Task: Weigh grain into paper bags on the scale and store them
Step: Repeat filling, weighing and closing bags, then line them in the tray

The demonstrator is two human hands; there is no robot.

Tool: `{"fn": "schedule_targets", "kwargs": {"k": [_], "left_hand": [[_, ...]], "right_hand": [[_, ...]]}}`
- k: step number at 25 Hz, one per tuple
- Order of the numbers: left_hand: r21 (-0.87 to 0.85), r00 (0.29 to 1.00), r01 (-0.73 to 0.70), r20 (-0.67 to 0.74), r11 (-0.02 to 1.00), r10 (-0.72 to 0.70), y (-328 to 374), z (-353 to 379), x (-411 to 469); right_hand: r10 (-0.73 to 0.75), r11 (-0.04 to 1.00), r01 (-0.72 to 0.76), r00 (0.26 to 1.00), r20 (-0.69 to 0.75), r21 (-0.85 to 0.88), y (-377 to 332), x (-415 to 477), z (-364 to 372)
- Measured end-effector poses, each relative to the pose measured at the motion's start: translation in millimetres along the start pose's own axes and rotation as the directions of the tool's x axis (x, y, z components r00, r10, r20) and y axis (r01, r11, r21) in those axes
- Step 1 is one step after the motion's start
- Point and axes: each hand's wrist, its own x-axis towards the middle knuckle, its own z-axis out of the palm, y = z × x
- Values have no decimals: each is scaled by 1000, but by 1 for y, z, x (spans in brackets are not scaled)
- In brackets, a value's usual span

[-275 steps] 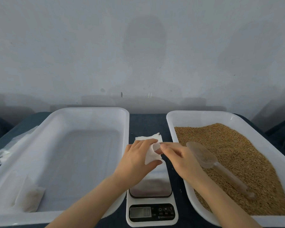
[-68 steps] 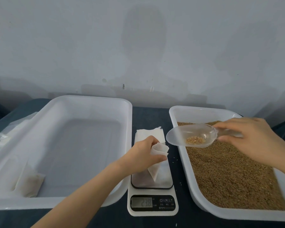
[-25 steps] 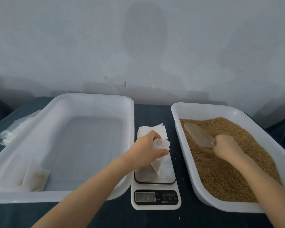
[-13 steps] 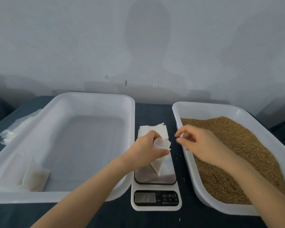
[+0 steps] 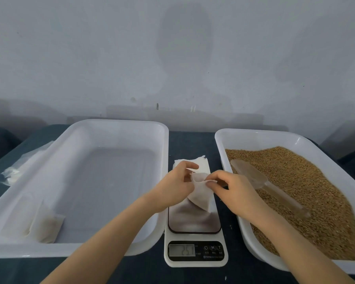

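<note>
A small white paper bag (image 5: 201, 196) stands tilted on the steel plate of the white digital scale (image 5: 195, 251). My left hand (image 5: 175, 186) holds the bag's left side with its fingers curled round the mouth. My right hand (image 5: 232, 188) pinches the right edge of the bag's mouth between thumb and fingers. The clear plastic scoop (image 5: 260, 182) lies on the grain (image 5: 307, 193) in the right white tray (image 5: 254, 137), just right of my right hand. A stack of flat paper bags (image 5: 201, 163) lies behind the scale.
A large white tray (image 5: 119, 125) on the left holds one filled paper bag (image 5: 43, 224) in its near left corner. Crumpled clear plastic (image 5: 19, 169) lies on the dark table left of that tray. A grey wall stands close behind.
My right hand has left the scoop lying in the grain and come over to the bag, where it now pinches the mouth. My left hand stays on the bag.
</note>
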Motion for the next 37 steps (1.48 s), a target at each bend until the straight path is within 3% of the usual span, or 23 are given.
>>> {"fn": "schedule_targets", "kwargs": {"k": [10, 19, 25, 29, 37], "left_hand": [[306, 954, -72, -257, 949, 155, 8, -5, -3], [428, 972, -94, -156, 899, 176, 2, -9, -11], [500, 952, -209, -91, 840, 292, -5, -6, -14], [459, 961, -160, -131, 874, 245, -5, -9, -10], [474, 982, -120, -74, 872, 175, -3, -9, -8]], "right_hand": [[-73, 995, 87, 968, -239, 51, 5, -4, -5], [-128, 992, 130, 979, -161, 3, 8, -5, 2], [-141, 990, 139, 983, -116, -24, 10, -6, 8], [-132, 991, 132, 984, -123, -13, 11, -6, 9], [-107, 994, 105, 987, -116, -25, 12, -6, 9]]}}
